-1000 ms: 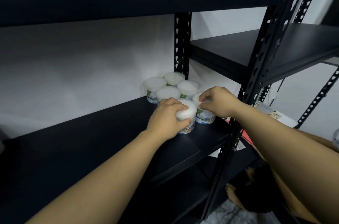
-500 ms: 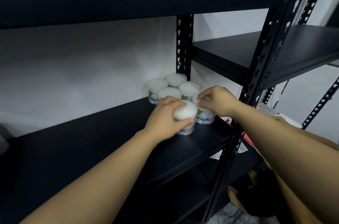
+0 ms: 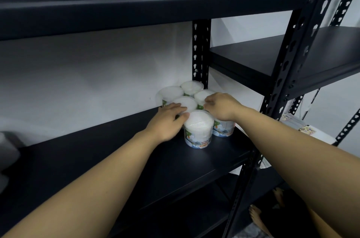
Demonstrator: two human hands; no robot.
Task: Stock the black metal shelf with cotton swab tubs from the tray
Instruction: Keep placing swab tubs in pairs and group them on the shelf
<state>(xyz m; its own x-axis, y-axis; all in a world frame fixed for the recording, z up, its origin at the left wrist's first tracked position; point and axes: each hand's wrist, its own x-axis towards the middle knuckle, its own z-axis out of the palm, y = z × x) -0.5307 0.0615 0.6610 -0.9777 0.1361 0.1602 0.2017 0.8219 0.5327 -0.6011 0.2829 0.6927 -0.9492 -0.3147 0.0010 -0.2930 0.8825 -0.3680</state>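
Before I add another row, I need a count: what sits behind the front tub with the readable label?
Behind the front tub, four more tubs stand near the back wall. The left hand and right hand cover parts of them, and a sixth sits beside it.

Dim view, light from the right.
I see the shelf (image 3: 116,159) almost black under deep shadow, the tubs (image 3: 197,130) blown out white, soft focus, and uprights bowing at the wide-angle edges.

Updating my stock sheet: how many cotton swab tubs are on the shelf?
6: two at the back by the wall, two in the middle, two in front. Hands may hide more.
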